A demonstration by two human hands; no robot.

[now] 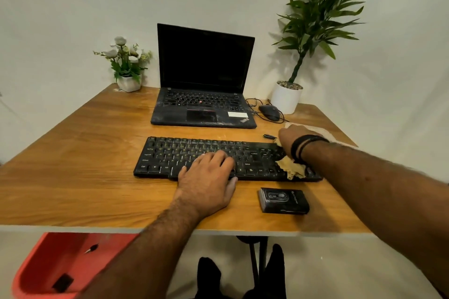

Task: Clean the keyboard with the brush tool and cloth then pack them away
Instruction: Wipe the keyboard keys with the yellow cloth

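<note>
The wiping step appears to be in hand. The keyboard [218, 156] lies across the middle of the bench [85, 153], near its front edge, with a laptop [204, 80] behind it toward the back edge. The left hand [206, 177] rests flat on the keys just left of centre, fingers [218, 156] spread and relaxed, holding nothing and seemingly steadying the board. The right hand [290, 138] is at the keyboard's right end, turned away from the camera, with the tan cloth [290, 166] bunched beneath the wrist and spilling onto the last keys; more cloth shows beyond the knuckles toward the right edge of the bench. Its fingers are hidden behind the back of the hand, so I cannot tell how tightly they are curled, though the way the cloth trails from under the hand suggests it is gripped. A small dark item [269, 136] lies just behind the keyboard's right end, too small to tell whether it is the brush. A dark case [284, 201] sits near the front edge, right of centre, probably where the tools go. The next move likely calls for dragging the cloth leftward along the rows while the left hand shifts out of its path, pressing lightly so the keyboard does not slide.
</note>
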